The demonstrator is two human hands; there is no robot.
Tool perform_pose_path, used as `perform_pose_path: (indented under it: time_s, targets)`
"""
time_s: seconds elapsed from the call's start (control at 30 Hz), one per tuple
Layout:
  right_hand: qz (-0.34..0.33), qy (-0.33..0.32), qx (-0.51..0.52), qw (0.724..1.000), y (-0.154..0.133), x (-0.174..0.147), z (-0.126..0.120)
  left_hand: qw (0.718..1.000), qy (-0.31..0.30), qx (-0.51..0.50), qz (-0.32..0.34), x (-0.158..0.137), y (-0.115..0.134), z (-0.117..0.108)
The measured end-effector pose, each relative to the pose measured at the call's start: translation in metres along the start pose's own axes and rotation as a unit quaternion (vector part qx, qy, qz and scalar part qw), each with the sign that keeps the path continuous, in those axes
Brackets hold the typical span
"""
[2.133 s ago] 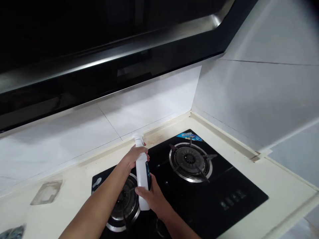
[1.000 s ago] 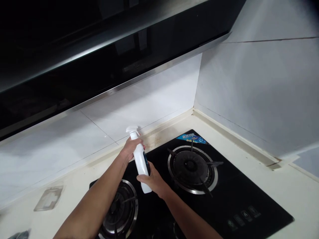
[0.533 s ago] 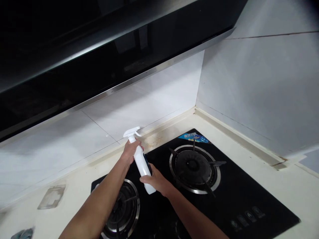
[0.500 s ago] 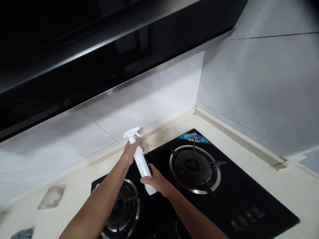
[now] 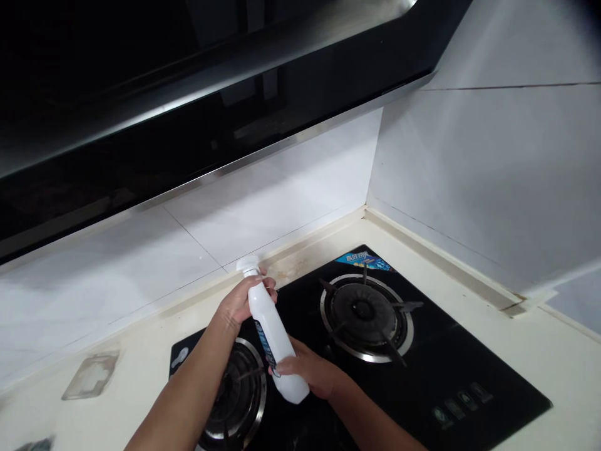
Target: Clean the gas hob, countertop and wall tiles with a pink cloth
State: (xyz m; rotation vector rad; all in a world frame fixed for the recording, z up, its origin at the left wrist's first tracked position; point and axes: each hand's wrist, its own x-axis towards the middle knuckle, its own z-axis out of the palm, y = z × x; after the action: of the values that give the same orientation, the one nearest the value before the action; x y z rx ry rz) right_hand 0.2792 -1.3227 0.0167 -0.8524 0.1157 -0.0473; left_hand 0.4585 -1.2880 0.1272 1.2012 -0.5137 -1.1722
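Black stove, hands wrapped round tilted white bottle, left at neck, right near base.

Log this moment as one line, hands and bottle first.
left hand: around neck of spray bottle | right hand: grips its lower body | bottle: tilted, over cooktop | above: range hood

Black stove with blue sticker beginning 高效, four icons, bottle label unreadable

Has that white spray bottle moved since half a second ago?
Yes. Against the right burner, the white spray bottle sits lower in the view, its base slightly further right; it has also rolled, its label now facing left.
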Motion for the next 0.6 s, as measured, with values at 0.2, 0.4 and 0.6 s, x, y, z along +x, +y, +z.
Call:
perform_pose_path:
  time_s: [0.2,0.4,0.6]
  targets:
    - [-0.012,0.183,-0.209,0.961,-0.005,0.009,0.0,0.992,0.124,0.028,0.013,0.008,-0.005,0.006]
    - [0.004,0.261,-0.258,0.93,0.002,0.017,0.0,0.987,0.153,0.047,0.005,0.029,-0.009,0.013]
    - [0.003,0.291,-0.263,0.92,-0.002,0.023,0.0,0.985,0.162,0.06,-0.009,0.046,-0.008,0.019]
